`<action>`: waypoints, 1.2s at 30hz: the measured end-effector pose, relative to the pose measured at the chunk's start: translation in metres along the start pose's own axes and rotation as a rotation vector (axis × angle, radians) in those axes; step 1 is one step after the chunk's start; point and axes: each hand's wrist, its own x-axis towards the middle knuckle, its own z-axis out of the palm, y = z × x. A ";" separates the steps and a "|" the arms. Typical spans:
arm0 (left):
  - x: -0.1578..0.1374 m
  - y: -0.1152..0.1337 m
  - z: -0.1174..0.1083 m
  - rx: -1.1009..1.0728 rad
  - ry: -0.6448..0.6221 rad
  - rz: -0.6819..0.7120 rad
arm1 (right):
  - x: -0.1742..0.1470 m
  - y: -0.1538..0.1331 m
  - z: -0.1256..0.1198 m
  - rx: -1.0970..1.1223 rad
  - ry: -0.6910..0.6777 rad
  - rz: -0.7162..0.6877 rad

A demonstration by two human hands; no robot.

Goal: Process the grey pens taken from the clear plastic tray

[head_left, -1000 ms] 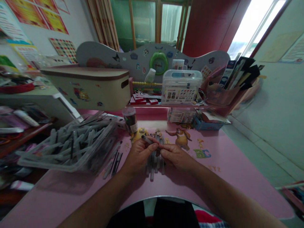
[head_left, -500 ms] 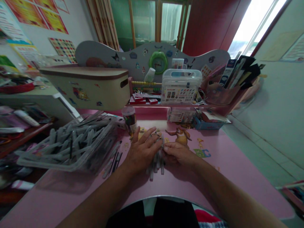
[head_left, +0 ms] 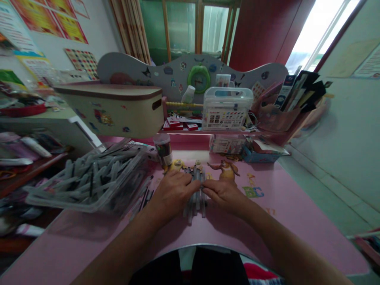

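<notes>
Here, slim translucent tubes [head_left: 194, 200] are bunched mid-desk, laid near to far on the pink desk [head_left: 305, 209]. Their left side is covered by the curled left hand [head_left: 172, 194]; on the right, fingertips of the right hand [head_left: 224, 194] are pressed together. Whether anything is gripped by either cannot be told. Far left, similar tubes are heaped in a clear bin [head_left: 124, 190].

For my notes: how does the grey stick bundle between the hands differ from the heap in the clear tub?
The bundle lies roughly parallel on the desk; the heap is jumbled in the tub. The bundle is smaller than the heap. Both look greyish, with slender pieces.
</notes>
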 end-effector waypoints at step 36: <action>0.010 0.023 0.021 -1.681 0.388 -1.032 | 0.007 0.011 0.031 1.564 0.013 0.661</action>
